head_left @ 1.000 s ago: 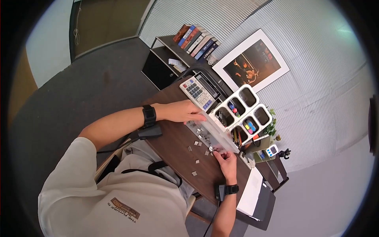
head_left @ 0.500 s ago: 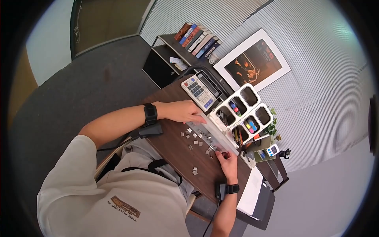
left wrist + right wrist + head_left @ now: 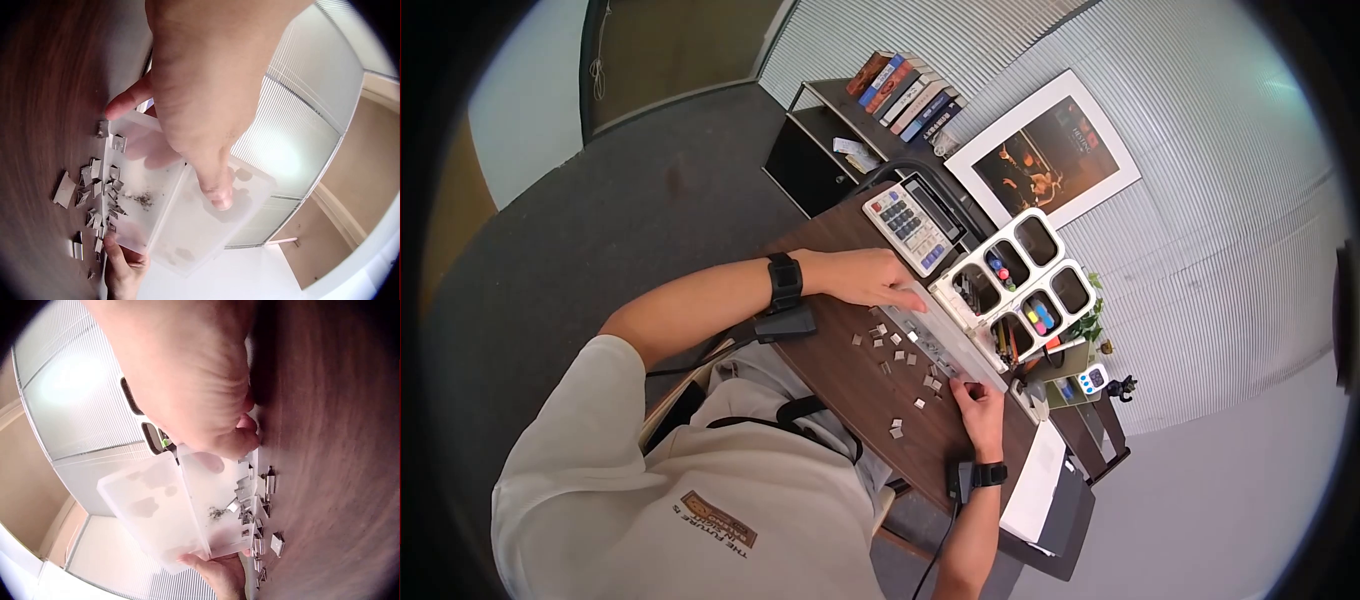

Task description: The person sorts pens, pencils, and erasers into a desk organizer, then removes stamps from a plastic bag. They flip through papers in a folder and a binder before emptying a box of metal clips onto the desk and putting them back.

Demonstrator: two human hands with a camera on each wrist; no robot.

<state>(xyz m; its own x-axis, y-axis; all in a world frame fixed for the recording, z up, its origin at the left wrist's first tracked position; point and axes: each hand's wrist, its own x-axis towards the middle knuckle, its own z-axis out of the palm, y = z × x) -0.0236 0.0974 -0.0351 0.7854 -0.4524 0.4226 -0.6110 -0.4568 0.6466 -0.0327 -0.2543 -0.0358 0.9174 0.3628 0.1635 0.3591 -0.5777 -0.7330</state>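
Observation:
A translucent plastic box (image 3: 134, 215) stands tipped on its side on the brown table, its hinged lid (image 3: 194, 228) swung open. Small bent silver metal clips (image 3: 64, 189) lie along its lower wall and spill onto the wood. My left hand (image 3: 862, 277) grips one end of the box, thumb on the lid and fingers behind the wall. At the other end my right hand (image 3: 982, 415) pinches the box's edge low by the tabletop, its fingertips curled in. Dark specks (image 3: 217, 513) cling to the inside of the box.
Right behind the box stands a white organizer (image 3: 972, 327) with pens and markers. A calculator (image 3: 913, 226) lies beyond my left hand. White papers (image 3: 1035, 485) and a small clock (image 3: 1092, 379) are toward the right end of the table.
More metal clips have come out of the box and lie spread over the table in front of it. The box has tilted further, while both hands keep their hold.

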